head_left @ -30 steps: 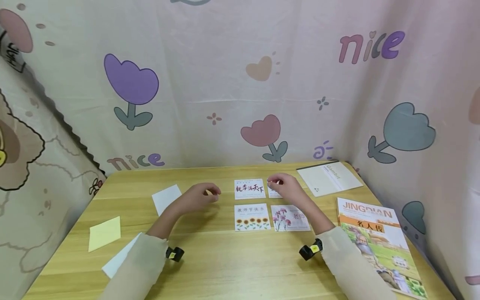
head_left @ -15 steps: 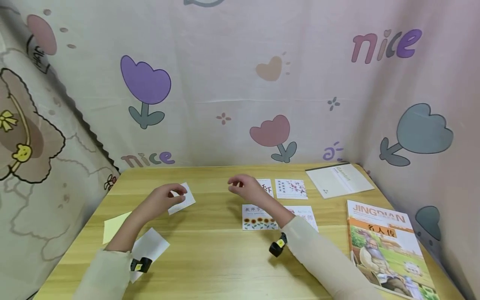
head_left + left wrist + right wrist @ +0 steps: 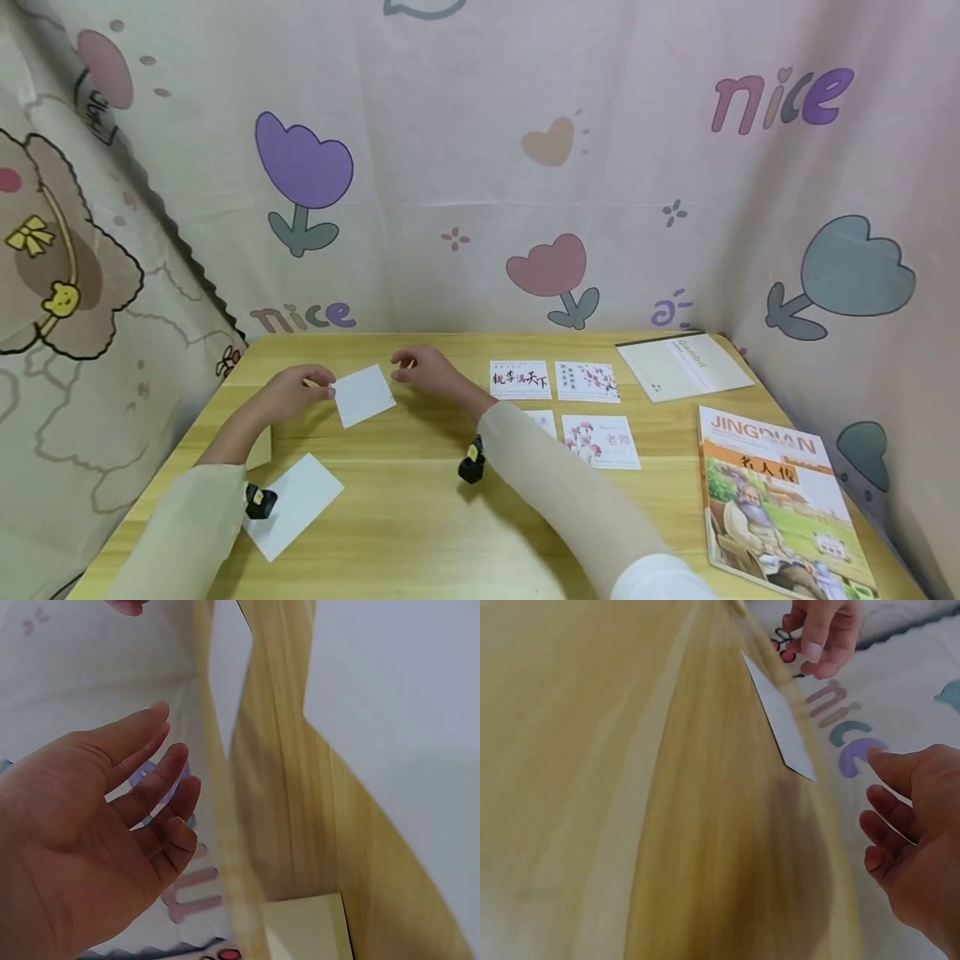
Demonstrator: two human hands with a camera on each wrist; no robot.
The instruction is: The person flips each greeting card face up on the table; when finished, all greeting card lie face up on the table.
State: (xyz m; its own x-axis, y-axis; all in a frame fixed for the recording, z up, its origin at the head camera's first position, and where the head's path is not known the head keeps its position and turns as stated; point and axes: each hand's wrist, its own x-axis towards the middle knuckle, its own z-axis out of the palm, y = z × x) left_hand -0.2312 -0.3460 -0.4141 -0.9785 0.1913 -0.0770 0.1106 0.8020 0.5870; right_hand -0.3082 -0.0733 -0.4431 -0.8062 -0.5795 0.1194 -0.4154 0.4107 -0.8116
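I wore a long-sleeved top in a pale cream fabric, both sleeves (image 3: 555,492) reaching down to my wrists. A small black camera unit (image 3: 472,461) with a yellow mark was strapped at my right wrist, and a matching black unit (image 3: 259,501) with a yellow mark sat at my left. My hands (image 3: 427,372) were bare.

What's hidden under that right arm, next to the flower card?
Under the right forearm lies another printed card; only its top right corner shows beside the carnation card. Its picture and text are covered by the sleeve.
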